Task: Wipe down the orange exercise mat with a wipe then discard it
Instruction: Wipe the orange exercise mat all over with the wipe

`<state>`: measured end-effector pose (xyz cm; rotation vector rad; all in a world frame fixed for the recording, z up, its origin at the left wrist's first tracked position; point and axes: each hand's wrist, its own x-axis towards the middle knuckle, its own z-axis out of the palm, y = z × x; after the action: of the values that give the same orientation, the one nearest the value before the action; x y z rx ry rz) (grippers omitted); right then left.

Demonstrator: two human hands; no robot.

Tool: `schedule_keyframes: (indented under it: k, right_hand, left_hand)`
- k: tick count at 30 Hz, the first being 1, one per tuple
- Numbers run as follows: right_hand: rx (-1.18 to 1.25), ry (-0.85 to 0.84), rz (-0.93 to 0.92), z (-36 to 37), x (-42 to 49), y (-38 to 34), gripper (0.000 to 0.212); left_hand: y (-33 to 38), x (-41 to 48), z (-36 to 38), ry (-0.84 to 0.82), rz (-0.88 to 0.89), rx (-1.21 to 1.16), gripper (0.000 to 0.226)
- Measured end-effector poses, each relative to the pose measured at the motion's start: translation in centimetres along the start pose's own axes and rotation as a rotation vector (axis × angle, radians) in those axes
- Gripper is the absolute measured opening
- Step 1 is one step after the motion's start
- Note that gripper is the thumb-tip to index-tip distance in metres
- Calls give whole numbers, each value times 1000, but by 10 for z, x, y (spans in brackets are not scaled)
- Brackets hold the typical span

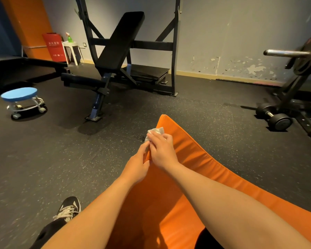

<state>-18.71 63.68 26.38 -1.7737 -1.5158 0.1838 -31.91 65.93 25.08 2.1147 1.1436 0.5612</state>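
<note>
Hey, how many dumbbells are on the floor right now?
1: a black dumbbell lies on the dark floor at the far right, beside the weight rack. Others may be hidden beyond the frame's edge.

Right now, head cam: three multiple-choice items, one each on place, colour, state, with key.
1. Where is the wipe? A in a bin; B at the far corner of the orange mat; C on a shelf.
2. Seat of the wheeled stool: A red; B blue; C green.
3. The bench backrest: A flat; B removed; C tilted up.
Key: B, left hand and right hand hold it there; B, seat reads blue; C, it slopes upward.
</note>
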Motion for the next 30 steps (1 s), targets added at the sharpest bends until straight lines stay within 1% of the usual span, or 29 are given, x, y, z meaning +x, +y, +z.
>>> schedule_keyframes:
  k: [2, 5, 8, 11, 14, 16, 17, 19, 21, 25, 28, 30]
  right_hand:
    - [3, -18, -25, 3, 1, 2, 38]
    - [-30, -5, 5, -3, 16, 6, 44]
    - [-28, -13, 62, -8, 19, 10, 50]
    - [-33, -72, 37, 2, 5, 11, 47]
    - [-24, -69, -72, 11, -5, 16, 39]
    - [4, -34, -96, 7, 4, 16, 37]
    - [4, -6, -82, 3, 12, 15, 40]
    - [-10, 50, 20, -6, 28, 15, 48]
    - [1, 48, 106, -8, 33, 19, 52]
    - [37, -66, 72, 2, 7, 18, 48]
    - [68, -62, 58, 1, 5, 20, 45]
    - [53, -24, 87, -3, 15, 22, 48]
  left_hand:
    - [-2, 1, -1, 32, -21, -33, 69]
    - [-6, 3, -4, 18, -26, -83, 57]
    - [-10, 1, -5, -66, -11, -63, 65]
    - [-14, -2, -5, -103, -33, 15, 69]
    - [-18, 2, -7, -39, -42, 7, 67]
    - [-17, 4, -9, 15, -27, -21, 61]
    - [-15, 4, -9, 35, -10, -35, 57]
    - [-10, 4, -11, 58, 27, -51, 49]
    - [-8, 4, -11, 79, 48, -62, 45]
    - [-11, 4, -9, 142, 29, -77, 41]
    - [-13, 6, -9, 154, 28, -106, 39]
    - [-13, 8, -11, 121, 45, -120, 43]
